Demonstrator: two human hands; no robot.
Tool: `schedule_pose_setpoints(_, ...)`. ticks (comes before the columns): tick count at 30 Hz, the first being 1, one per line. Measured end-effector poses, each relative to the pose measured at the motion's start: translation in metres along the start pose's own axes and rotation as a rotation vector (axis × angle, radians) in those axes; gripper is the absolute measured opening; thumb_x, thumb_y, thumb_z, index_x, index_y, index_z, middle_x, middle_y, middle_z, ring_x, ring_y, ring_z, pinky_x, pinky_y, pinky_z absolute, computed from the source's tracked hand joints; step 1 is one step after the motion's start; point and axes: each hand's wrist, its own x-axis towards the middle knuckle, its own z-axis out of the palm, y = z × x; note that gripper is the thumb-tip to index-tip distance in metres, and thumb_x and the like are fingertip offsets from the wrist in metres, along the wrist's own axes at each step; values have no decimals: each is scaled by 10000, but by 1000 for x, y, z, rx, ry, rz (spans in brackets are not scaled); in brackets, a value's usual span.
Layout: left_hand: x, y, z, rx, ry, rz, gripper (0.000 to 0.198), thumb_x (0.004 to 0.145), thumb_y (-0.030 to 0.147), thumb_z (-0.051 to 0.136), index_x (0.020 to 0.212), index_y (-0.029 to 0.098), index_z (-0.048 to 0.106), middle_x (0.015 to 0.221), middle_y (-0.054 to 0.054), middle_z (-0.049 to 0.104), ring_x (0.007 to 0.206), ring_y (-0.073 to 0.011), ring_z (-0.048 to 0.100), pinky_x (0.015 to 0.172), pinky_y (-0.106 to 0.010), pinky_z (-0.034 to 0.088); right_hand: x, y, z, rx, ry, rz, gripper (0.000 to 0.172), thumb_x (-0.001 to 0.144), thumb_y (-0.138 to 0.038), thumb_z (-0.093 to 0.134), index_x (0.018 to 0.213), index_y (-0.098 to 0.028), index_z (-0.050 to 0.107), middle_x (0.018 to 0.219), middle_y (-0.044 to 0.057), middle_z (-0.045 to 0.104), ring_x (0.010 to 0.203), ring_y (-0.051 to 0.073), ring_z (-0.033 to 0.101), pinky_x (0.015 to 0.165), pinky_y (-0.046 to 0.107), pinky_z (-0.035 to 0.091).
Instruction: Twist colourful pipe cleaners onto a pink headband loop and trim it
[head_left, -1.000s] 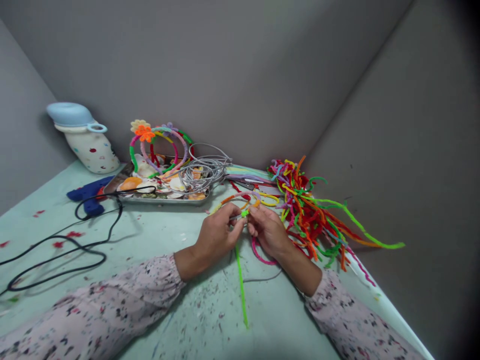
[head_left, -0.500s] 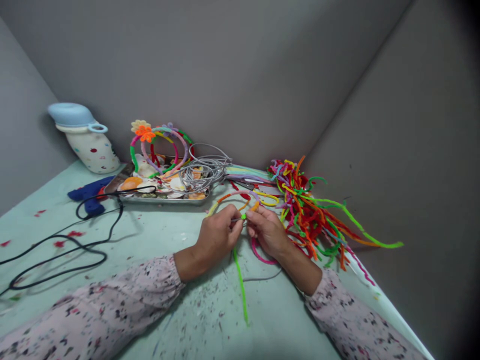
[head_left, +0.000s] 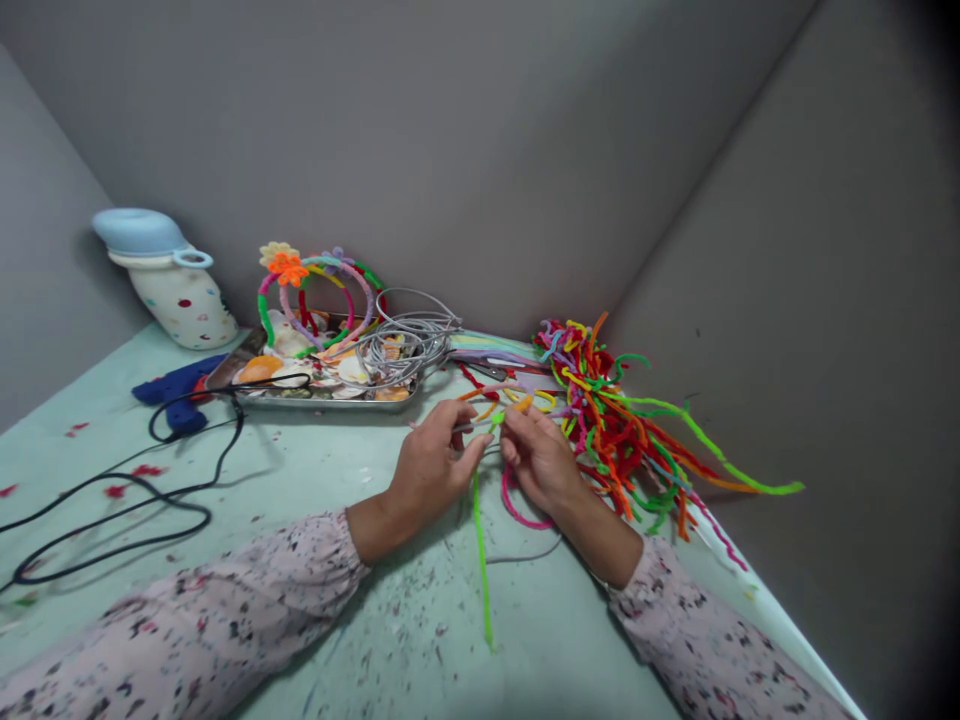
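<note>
Over the middle of the table, my right hand (head_left: 541, 455) pinches a wire hoop wrapped in coloured pipe cleaners (head_left: 491, 388), close to its orange stretch. A bright green pipe cleaner (head_left: 482, 560) is wound at the fingertips, and its long tail hangs down toward me. My left hand (head_left: 433, 455) is curled around a bare grey length of the wire (head_left: 474, 426), its thumb tip just beside the green winding. The exact finger contact is partly hidden. Below my right hand lies a pink pipe-cleaner curve (head_left: 517, 510), partly covered by that hand.
A metal tray (head_left: 330, 404) holds shells, finished hoops (head_left: 371, 290) and a grey wire coil (head_left: 420, 345). Left of it are a blue glue gun (head_left: 180, 385) with a looping black cord (head_left: 202, 510) and a bottle (head_left: 184, 300). Piled pipe cleaners (head_left: 607, 430) lie right, near scissors (head_left: 547, 402).
The green winding and my right fingertips have shifted slightly up and right. My left thumb and forefinger have loosened and spread apart, and the hoop has tilted flatter.
</note>
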Motion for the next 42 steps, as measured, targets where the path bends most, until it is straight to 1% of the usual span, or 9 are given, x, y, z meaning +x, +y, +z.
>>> schedule_pose_setpoints(3,2,2,-3,33,131,14,273,840,272,607,1068,177,489,974,-53,545,793,-148,514,749,-289,450,4,-4,-2,143,100,-30,283,683,-331,784,719,-194,539,598,-76,531,424,29,424,378,141,332)
schedule_pose_setpoints(6,1,5,-6,17,220,30,237,861,259,567,1065,174,482,960,-55,523,800,-151,491,746,-289,442,6,-7,-3,219,141,-38,309,665,-336,800,745,-211,529,625,-80,542,442,29,435,391,132,363)
schedule_pose_setpoints(10,-5,10,-8,-73,103,107,77,891,244,514,936,184,532,814,-15,533,697,-124,489,667,-254,426,7,-13,-4,218,139,-67,348,653,-396,808,712,-215,517,614,-81,536,440,30,426,394,140,385)
schedule_pose_setpoints(17,-11,16,-8,-116,-86,240,119,897,209,505,902,182,620,734,-21,612,662,-124,533,631,-250,416,10,-29,-12,208,113,-132,249,711,-420,752,749,-250,573,674,-68,610,478,51,456,411,159,396)
schedule_pose_setpoints(24,-4,11,-2,-379,-209,-80,147,845,294,604,890,166,661,771,-29,650,671,-121,553,617,-238,435,1,-16,-5,185,-2,18,190,624,-254,752,733,-216,601,574,-50,601,492,81,528,458,178,427)
schedule_pose_setpoints(27,-2,9,1,-611,-220,-237,212,819,345,634,899,153,669,847,-55,683,719,-135,591,644,-248,465,-2,-11,-4,96,-66,7,166,639,-255,725,750,-210,609,594,-33,626,483,93,539,465,197,426)
schedule_pose_setpoints(30,1,6,2,-754,-223,-364,275,803,399,647,886,138,681,798,-58,674,636,-122,557,572,-241,442,-4,-10,-5,44,-101,-28,121,662,-241,710,739,-204,625,633,-30,627,486,91,546,472,205,419)
schedule_pose_setpoints(35,3,1,1,-910,-265,-477,277,793,405,668,800,128,680,659,-12,578,514,-68,430,476,-206,338,-5,-8,-7,34,-179,-96,75,663,-189,691,704,-200,630,692,-39,597,490,84,540,481,216,406)
schedule_pose_setpoints(42,3,-3,1,-1044,-462,-623,271,765,368,707,803,100,696,707,-30,618,492,-41,472,458,-183,285,-3,-3,-13,23,-238,-90,64,681,-192,680,707,-192,621,701,-34,584,501,85,529,475,214,410)
